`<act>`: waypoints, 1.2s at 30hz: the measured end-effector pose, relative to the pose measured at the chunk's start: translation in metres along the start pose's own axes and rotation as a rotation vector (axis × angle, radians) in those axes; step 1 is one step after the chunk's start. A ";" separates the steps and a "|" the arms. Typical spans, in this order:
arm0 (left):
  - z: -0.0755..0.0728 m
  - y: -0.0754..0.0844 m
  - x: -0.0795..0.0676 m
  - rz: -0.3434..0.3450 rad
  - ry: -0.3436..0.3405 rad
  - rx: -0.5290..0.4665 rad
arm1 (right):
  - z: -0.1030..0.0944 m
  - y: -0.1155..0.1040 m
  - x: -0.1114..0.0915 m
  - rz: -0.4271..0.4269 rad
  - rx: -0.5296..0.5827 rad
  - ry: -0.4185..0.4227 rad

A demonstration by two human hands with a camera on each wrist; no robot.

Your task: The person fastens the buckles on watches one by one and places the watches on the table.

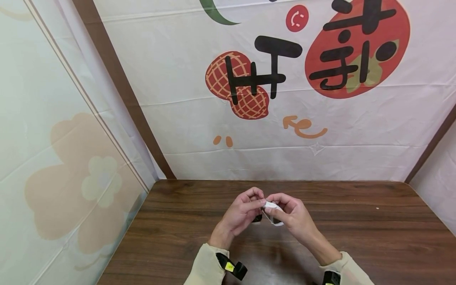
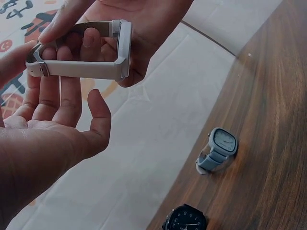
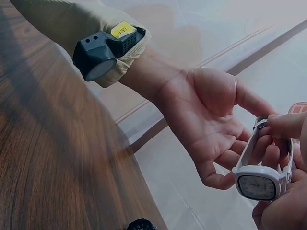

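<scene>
Both hands are raised over the table around a white wristwatch [image 3: 256, 184] with a rounded square dial, its strap fastened in a loop. My right hand [image 1: 299, 219] grips it, fingers passing through the loop and thumb on the strap by the buckle. From the other side, my left hand [image 1: 240, 213] pinches the strap's buckle end with its thumb, palm turned up and little finger free. In the left wrist view a light blue watch [image 2: 223, 141] stands on the table, with a round black watch [image 2: 186, 219] nearer the bottom edge.
Brown wood-grain table [image 1: 171, 237] spreads beneath the hands. White printed cloth [image 1: 178, 99] hangs behind it, and another cloth panel [image 1: 35, 138] borders the left side. A tiny pale speck [image 1: 377, 208] lies on the right of the tabletop.
</scene>
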State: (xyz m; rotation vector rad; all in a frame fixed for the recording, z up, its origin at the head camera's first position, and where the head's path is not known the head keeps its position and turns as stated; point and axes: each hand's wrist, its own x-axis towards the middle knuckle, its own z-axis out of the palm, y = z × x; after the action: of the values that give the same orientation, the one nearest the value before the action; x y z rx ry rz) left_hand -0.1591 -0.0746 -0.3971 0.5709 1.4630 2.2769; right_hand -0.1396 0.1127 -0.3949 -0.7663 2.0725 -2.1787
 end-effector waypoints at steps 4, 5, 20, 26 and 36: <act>0.001 0.000 0.000 -0.012 0.012 0.005 | -0.001 0.001 0.000 0.005 -0.005 0.006; 0.001 0.000 0.000 -0.016 0.013 -0.001 | -0.001 0.001 0.000 0.003 -0.003 0.007; 0.000 -0.002 0.001 0.014 0.025 -0.018 | -0.003 0.002 0.000 0.012 0.040 0.005; 0.000 -0.002 0.000 0.003 0.032 -0.004 | -0.003 0.003 0.000 0.019 0.029 0.010; 0.001 -0.001 0.001 0.000 0.049 0.005 | -0.005 0.004 0.000 0.004 0.015 0.015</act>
State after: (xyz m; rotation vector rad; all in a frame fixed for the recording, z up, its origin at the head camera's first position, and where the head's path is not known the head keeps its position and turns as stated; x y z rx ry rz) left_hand -0.1591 -0.0729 -0.3971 0.5198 1.4913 2.3031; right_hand -0.1424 0.1166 -0.3983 -0.7460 2.0607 -2.2019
